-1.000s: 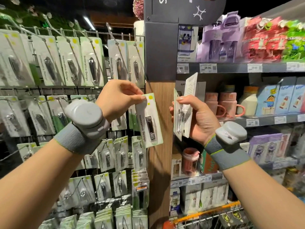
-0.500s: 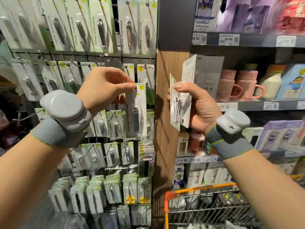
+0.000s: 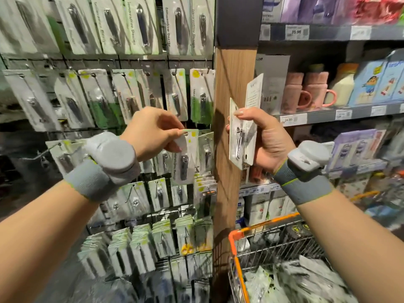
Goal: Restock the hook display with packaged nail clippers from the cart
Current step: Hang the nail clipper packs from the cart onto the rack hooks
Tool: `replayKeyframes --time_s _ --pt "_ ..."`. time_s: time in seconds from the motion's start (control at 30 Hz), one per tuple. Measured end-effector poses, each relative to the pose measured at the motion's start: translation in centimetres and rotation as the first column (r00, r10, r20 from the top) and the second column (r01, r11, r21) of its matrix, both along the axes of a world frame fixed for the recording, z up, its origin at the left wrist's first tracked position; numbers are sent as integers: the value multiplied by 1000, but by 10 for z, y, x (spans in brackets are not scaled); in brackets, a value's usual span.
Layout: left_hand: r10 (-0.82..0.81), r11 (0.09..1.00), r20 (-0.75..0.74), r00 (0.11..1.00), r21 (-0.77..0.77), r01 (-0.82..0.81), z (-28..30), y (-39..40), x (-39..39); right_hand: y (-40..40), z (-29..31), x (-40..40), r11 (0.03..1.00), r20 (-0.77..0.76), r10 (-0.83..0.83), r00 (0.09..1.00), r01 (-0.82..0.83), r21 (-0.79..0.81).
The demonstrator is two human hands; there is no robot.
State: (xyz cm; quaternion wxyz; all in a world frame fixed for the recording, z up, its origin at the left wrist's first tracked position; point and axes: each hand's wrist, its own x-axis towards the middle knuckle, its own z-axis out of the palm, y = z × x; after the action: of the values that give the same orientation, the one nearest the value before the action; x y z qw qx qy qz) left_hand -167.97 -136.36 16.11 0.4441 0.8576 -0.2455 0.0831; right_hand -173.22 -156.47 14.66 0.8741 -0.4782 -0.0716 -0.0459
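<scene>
At the hook display [image 3: 105, 132], left of the wooden upright: left hand [image 3: 153, 132] pinches the top edge of one packaged nail clipper [image 3: 185, 156] between thumb and fingertips, card hanging vertical. A second ago the same card was held higher and further right, tilted, in front of the upright; half a second ago it was upright against the middle row. Now it sits lower, its hang hole level with the third row, just beside the hung pack [image 3: 206, 149] at the row's right end. Judgement: hook chosen, threading under way; hole not yet seen on the wire, contact hidden by the fingers.

Room: rows above and below are packed edge to edge, so little sideways slack. Bare hook [image 3: 47, 150] juts out further left, well apart from the card. Wooden upright [image 3: 234, 127] bounds the display on the right, near the hung pack; drift that way would catch its edge.

Right of the upright: right hand [image 3: 265, 138] grips a small stack of packs [image 3: 241, 138], fingers curled round, thumb across the top. Its position relative to the upright matches the earlier frames. Stock remains to hang.

Lower right: cart [image 3: 239, 256], orange rim, more packs inside, blurred. Shelf [image 3: 349, 113] of mugs and cartons behind, not involved.
</scene>
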Motion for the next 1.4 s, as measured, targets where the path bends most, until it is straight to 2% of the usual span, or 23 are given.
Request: replayKeyframes --time_s 0.07,0.17,0.33,0.5,0.67,0.83,1.17,1.27,1.4 --pt "-8 991 93 996 131 -4 -10 4 5 8 -6 1 1000 -21 -30 999 30 -4" --pt "-9 975 211 977 217 -38 -21 5 10 15 -11 2 998 -31 -66 997 66 1" --pt "-34 975 273 961 219 -28 -38 7 21 25 -22 8 995 -61 -102 993 102 -10" --pt "25 979 355 934 178 -94 -36 10 33 27 -22 15 998 -61 -66 996 66 -2" --pt "24 931 542 840 295 -217 -34 7 38 25 -16 26 998 -69 -65 995 65 -3" --pt "-89 875 475 876 457 -158 -40 11 39 26 -14 29 998 -59 -63 996 63 -1" --pt "-232 791 420 878 607 -82 -29 32 32 24 -16 40 999 -52 -40 998 39 -13" --pt "-271 787 449 851 613 -72 -27 32 33 24 -15 41 999 -46 -45 998 44 -21" --pt "-156 837 422 893 536 -107 -23 17 32 25 -13 41 999 -43 -34 998 33 -26"
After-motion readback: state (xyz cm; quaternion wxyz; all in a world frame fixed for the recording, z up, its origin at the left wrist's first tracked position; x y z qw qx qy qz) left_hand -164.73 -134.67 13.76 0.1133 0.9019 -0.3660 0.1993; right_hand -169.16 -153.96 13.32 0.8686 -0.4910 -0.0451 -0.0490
